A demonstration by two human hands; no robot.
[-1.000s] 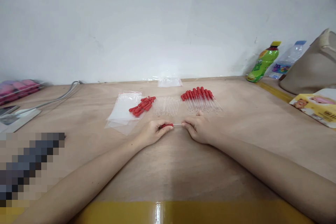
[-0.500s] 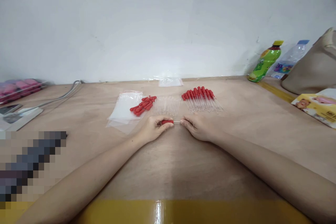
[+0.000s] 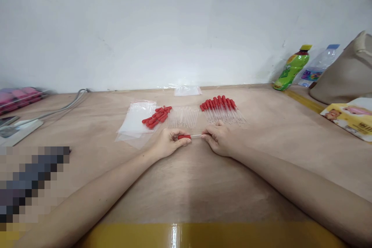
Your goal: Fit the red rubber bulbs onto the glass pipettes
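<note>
My left hand (image 3: pixel 171 142) pinches a red rubber dropper bulb (image 3: pixel 184 136) between thumb and fingers. From the bulb's right end a clear thin dropper tube (image 3: pixel 196 136) runs level to my right hand (image 3: pixel 217 139), whose closed fingers grip its far part. The tube's end inside my fingers is hidden. Just beyond my hands lies a row of bare clear tubes (image 3: pixel 183 117). To its left is a heap of loose red bulbs (image 3: pixel 157 117), partly on clear plastic bags (image 3: pixel 135 118). Right of the row, several droppers with red bulbs fitted (image 3: pixel 222 108) lie side by side.
A small plastic bag (image 3: pixel 187 91) lies by the wall. At the right stand a green bottle (image 3: pixel 292 70), a clear bottle (image 3: pixel 321 66), a beige bag (image 3: pixel 341 75) and a yellow packet (image 3: pixel 350 120). On the left are a cable (image 3: pixel 62 107) and a pink pack (image 3: pixel 21 97).
My right hand has shifted slightly right along the tube, so more of the clear tube shows between my hands. My left hand keeps its pinch on the bulb.
</note>
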